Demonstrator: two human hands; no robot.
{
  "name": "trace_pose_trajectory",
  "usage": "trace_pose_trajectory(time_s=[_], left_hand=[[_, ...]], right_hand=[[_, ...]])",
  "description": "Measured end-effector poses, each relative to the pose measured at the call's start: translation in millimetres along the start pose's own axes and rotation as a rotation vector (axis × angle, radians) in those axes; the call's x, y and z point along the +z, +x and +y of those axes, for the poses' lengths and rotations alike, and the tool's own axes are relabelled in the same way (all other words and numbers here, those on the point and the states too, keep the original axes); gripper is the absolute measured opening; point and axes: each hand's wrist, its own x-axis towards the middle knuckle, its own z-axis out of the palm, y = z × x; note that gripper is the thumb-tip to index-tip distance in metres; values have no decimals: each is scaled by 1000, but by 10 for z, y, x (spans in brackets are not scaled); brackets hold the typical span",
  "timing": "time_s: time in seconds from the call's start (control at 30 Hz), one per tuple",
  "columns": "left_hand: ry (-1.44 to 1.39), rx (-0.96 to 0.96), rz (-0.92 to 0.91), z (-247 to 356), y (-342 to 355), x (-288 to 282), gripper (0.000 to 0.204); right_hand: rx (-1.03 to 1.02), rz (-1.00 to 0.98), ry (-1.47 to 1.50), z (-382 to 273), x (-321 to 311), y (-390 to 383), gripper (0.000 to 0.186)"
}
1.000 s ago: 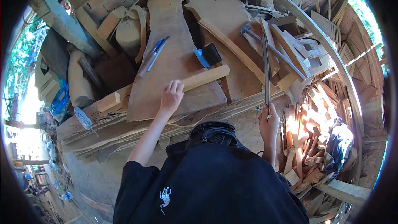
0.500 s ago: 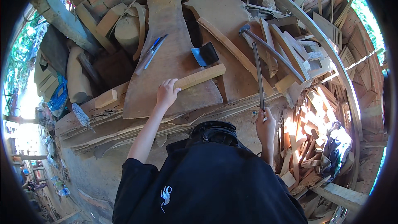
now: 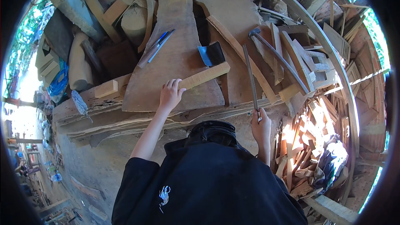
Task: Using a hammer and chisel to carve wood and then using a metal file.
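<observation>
Gripping: hands [image 3: 170, 95] [image 3: 261, 126] on wooden block [image 3: 205, 76] (left), metal bar [image 3: 251, 77] (right) | bare board [image 3: 196, 97] between block and near edge [image 3: 187, 108]

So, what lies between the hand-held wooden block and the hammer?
The head view shows the long wooden strip and the upper part of the metal rod there.

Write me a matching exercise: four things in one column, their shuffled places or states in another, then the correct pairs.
1. Light-brown rectangular wooden bar
2. Long, thin grey metal rod
3. Curved black-and-blue sheet
4. Long-handled, grey-headed hammer-like tool

A. Upright in the right hand
B. Lying among wood pieces
C. Held at one end by the left hand
D. Just beyond the bar, untouched by hands

Pairs: 1-C; 2-A; 3-D; 4-B
</observation>
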Motion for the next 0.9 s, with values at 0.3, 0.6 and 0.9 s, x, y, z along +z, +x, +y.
trace_pose_trajectory(time_s=[0.3, 0.6, 0.9], left_hand=[[236, -450, 37, -102, 83, 184, 24], [228, -594, 190, 80, 179, 368, 25], [294, -658, 213, 363, -45, 396, 26]], right_hand=[[-210, -159, -50, -104, 69, 193, 22], [-518, -413, -39, -52, 647, 497, 19], [-504, -408, -255, -102, 1137, 602, 19]])
